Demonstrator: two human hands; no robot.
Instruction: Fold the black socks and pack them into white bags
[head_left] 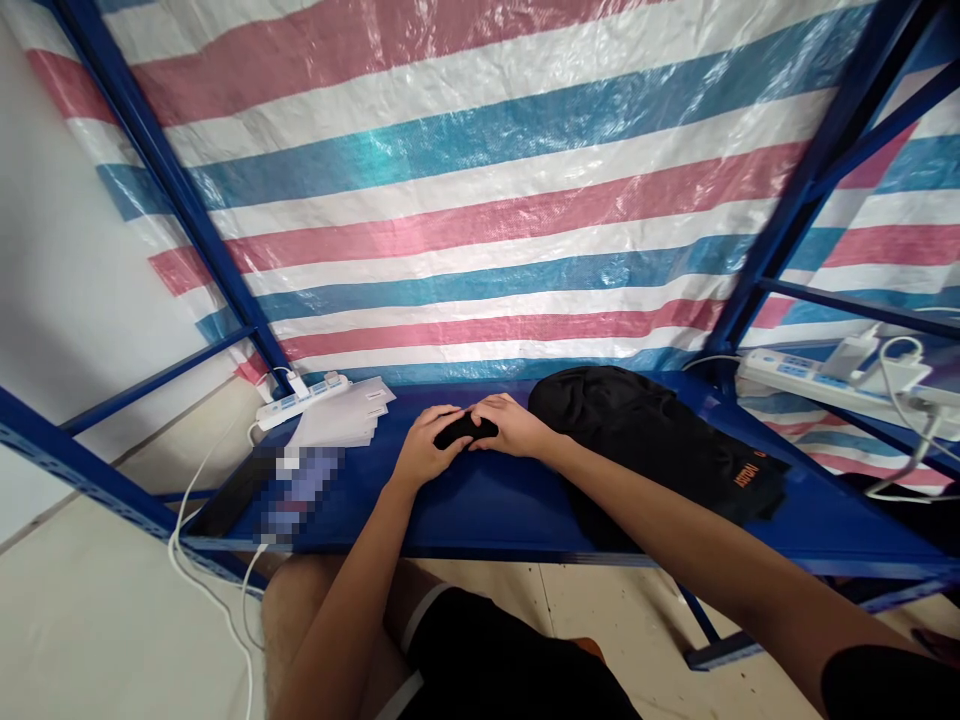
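Between my hands, over the blue shelf top [487, 510], is a small dark black bundle [456, 431], soft-looking and rounded; its exact kind cannot be made out. My left hand [426, 448] curls around its left side, thumb along the near edge. From the other side my right hand [516, 424] grips it, fingers bent over the far edge and thumb below. The fingertips of both hands nearly meet at the middle and hide part of the bundle. Just right of my right hand lies a crumpled black cloth item [637, 430] with orange lettering.
At the left stand a white power strip [300, 402], a fan of white paper sheets [341, 415] and a blurred-out phone-like item [300, 495] with a white cable. Another power strip [817, 385] with plugs sits at right. Blue metal posts [780, 220] and a striped tarp [480, 220] enclose the shelf.
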